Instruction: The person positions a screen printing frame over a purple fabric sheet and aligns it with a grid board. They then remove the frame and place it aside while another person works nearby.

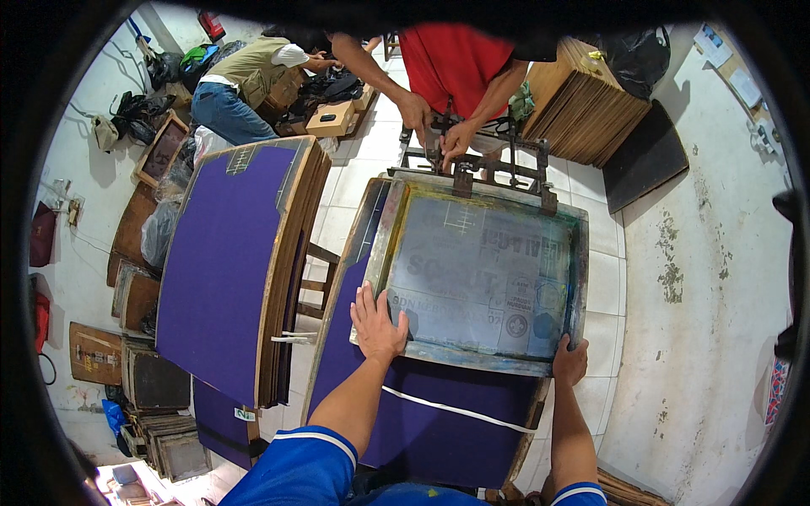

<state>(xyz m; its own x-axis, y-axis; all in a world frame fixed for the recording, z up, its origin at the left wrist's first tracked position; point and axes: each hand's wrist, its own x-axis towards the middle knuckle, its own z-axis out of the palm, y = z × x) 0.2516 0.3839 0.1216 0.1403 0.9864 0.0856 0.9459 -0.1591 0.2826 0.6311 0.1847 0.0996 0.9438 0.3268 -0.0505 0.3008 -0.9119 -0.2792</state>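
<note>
At the far left, a person in a khaki vest (pixel 251 72) is bending toward a pile of dark items (pixel 340 87), and a red cylinder (pixel 211 26) is hanging by the wall. At the far right, a tall stack of brown boards (pixel 567 105) is standing near a dark panel (pixel 646 160). Paint is peeling off the right wall (pixel 704 337). At the near left, dark frames (pixel 180 452) are resting together.

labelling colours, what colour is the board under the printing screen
The board is mostly deep purple, best seen in the head view.
</note>
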